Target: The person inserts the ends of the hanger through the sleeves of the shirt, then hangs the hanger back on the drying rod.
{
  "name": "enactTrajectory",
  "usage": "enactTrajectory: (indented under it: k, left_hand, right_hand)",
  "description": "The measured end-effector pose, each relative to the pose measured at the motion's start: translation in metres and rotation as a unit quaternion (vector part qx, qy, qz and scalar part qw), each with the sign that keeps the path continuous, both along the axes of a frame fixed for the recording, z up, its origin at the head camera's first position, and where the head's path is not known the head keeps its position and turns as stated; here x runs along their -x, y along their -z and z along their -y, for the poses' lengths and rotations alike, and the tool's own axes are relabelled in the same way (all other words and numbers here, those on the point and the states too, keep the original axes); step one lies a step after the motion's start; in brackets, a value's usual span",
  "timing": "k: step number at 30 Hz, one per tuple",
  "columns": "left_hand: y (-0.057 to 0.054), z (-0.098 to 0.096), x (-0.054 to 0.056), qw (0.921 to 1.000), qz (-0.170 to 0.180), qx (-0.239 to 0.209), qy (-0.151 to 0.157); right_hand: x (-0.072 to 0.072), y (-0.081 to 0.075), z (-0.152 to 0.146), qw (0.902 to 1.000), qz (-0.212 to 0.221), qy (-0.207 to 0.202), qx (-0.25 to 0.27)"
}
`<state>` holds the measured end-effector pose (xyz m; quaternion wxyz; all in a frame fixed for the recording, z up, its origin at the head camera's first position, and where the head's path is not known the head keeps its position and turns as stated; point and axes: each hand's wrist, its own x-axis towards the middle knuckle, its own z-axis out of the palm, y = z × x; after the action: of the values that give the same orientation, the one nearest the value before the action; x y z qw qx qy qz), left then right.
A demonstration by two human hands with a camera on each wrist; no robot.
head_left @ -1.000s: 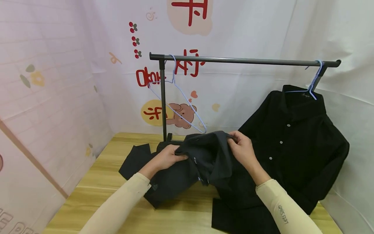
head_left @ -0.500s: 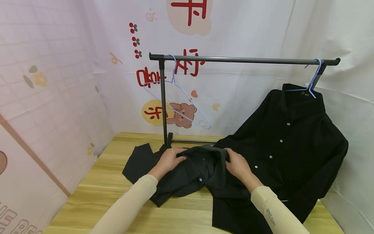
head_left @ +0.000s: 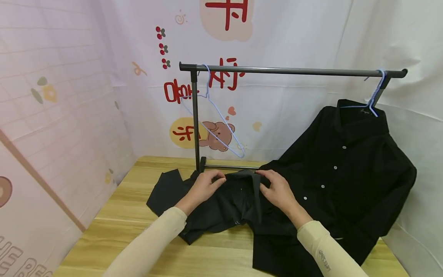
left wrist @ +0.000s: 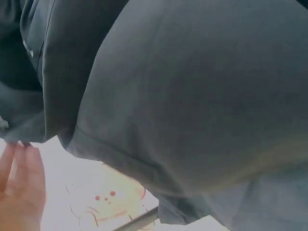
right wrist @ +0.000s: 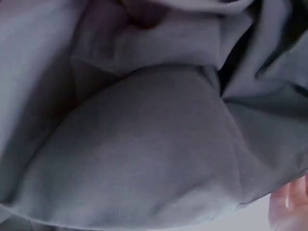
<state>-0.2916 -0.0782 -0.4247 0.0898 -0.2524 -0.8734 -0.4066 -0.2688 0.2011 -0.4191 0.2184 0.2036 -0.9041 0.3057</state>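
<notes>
Dark garment (head_left: 221, 213) lies crumpled on the wooden counter (head_left: 117, 231), in front of the left half of the clothes rack (head_left: 294, 70) and below its crossbar. One angular end of the cloth spreads out to the left of the rack's left post (head_left: 195, 123), and a long folded band (head_left: 242, 175) runs along the upper edge, dropping in a flap in front of the rack's middle. Left hand (head_left: 202, 188) is just in front of the rack's left post, its thumb and fingertips drawn together at one end of this band; I cannot tell whether cloth sits between them. Right hand (head_left: 278, 188), in front of the rack's middle, pinches the other end of the band, fingers over the edge and thumb lower down. In both wrist views cloth fills most of the frame, with fingers at its border. Pale sleeves (head_left: 150, 242) cover the person's forearms nearest the viewer, nearer than the rack. At the rack's left end hangs a light blue hanger (head_left: 208, 86); at its right end a second blue hanger (head_left: 373, 96) carries a black shirt (head_left: 360, 169) with white buttons, whose lower part reaches the counter. Behind the rack, a white backdrop (head_left: 294, 111) bears red characters, cherries and a brown bear (head_left: 220, 134).
</notes>
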Motion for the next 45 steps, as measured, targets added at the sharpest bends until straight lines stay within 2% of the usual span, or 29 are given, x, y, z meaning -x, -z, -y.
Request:
enactTrajectory:
  k: [2, 5, 8, 10, 12, 14, 16, 18, 20, 21, 22, 24, 26, 28, 29, 30, 31, 32, 34, 36, 38, 41, 43, 45]
  left_hand:
    - [0.001, -0.003, -0.002, 0.9992, 0.032, 0.023, -0.01]
    - [0.006, -0.005, -0.004, 0.9954, 0.052, 0.072, -0.036]
    - [0.01, -0.003, -0.005, 0.9934, 0.045, 0.091, -0.054]
    - [0.013, 0.001, -0.006, 0.9946, 0.028, 0.086, -0.052]
    - [0.016, 0.006, -0.007, 0.9957, 0.001, 0.086, -0.035]
    - [0.018, 0.013, -0.009, 0.9929, -0.037, 0.114, 0.0]
    - [0.021, 0.018, -0.01, 0.9826, -0.071, 0.168, 0.033]
    - [0.023, 0.022, -0.011, 0.9677, -0.101, 0.224, 0.058]
    - [0.026, 0.023, -0.01, 0.9552, -0.122, 0.261, 0.066]
    - [0.027, 0.023, -0.01, 0.9523, -0.128, 0.269, 0.065]
    - [0.027, 0.023, -0.009, 0.9527, -0.129, 0.267, 0.065]
    - [0.022, 0.024, -0.007, 0.9602, -0.116, 0.244, 0.07]
    - [0.012, 0.026, -0.007, 0.9741, -0.08, 0.194, 0.085]
    - [-0.002, 0.028, -0.007, 0.9873, -0.026, 0.118, 0.104]
    - [-0.01, 0.03, -0.007, 0.9911, 0.005, 0.071, 0.112]
    - [-0.017, 0.031, -0.007, 0.9917, 0.036, 0.019, 0.122]
    - [-0.024, 0.032, -0.008, 0.9895, 0.066, -0.03, 0.125]
    - [-0.03, 0.032, -0.008, 0.9849, 0.091, -0.076, 0.127]
    - [-0.039, 0.033, -0.008, 0.9742, 0.126, -0.144, 0.119]
    - [-0.042, 0.03, -0.006, 0.9695, 0.14, -0.177, 0.096]
    - [-0.038, 0.026, -0.003, 0.9764, 0.128, -0.165, 0.056]
    - [-0.025, 0.018, 0.003, 0.9911, 0.091, -0.096, -0.012]
    - [-0.015, 0.013, 0.007, 0.9951, 0.071, -0.046, -0.051]
    - [-0.008, 0.01, 0.01, 0.9951, 0.062, -0.019, -0.074]
  right_hand:
    - [-0.002, 0.0, 0.002, 0.9997, 0.013, 0.02, 0.008]
    - [-0.006, 0.001, 0.003, 0.9992, 0.003, 0.039, 0.004]
    - [-0.007, 0.001, 0.003, 0.9972, -0.055, 0.025, -0.045]
    - [-0.007, 0.001, 0.0, 0.9894, -0.108, -0.003, -0.097]
    - [-0.008, 0.001, -0.003, 0.9738, -0.161, -0.04, -0.155]
    - [-0.009, 0.001, -0.007, 0.957, -0.193, -0.078, -0.202]
    - [-0.01, 0.003, -0.011, 0.9428, -0.206, -0.102, -0.242]
    - [-0.01, 0.004, -0.015, 0.9363, -0.198, -0.108, -0.269]
    - [-0.01, 0.006, -0.018, 0.935, -0.182, -0.101, -0.287]
    - [-0.01, 0.006, -0.02, 0.936, -0.174, -0.097, -0.29]
    - [-0.01, 0.006, -0.021, 0.9374, -0.168, -0.093, -0.291]
    - [-0.01, 0.002, -0.023, 0.9443, -0.158, -0.091, -0.274]
    - [-0.01, -0.006, -0.024, 0.959, -0.145, -0.097, -0.223]
    - [-0.012, -0.017, -0.025, 0.977, -0.115, -0.106, -0.145]
    - [-0.013, -0.024, -0.025, 0.9855, -0.086, -0.111, -0.096]
    - [-0.014, -0.031, -0.024, 0.9908, -0.051, -0.118, -0.04]
    - [-0.016, -0.037, -0.023, 0.9918, -0.013, -0.126, 0.018]
    - [-0.016, -0.042, -0.023, 0.9881, 0.026, -0.133, 0.073]
    - [-0.016, -0.049, -0.02, 0.9722, 0.101, -0.138, 0.16]
    - [-0.013, -0.049, -0.018, 0.9569, 0.158, -0.13, 0.206]
    - [-0.008, -0.042, -0.015, 0.956, 0.188, -0.101, 0.201]
    - [0.002, -0.026, -0.007, 0.9649, 0.219, -0.044, 0.138]
    - [0.007, -0.015, -0.001, 0.9668, 0.237, -0.017, 0.093]
    - [0.011, -0.006, 0.002, 0.9619, 0.263, -0.015, 0.073]
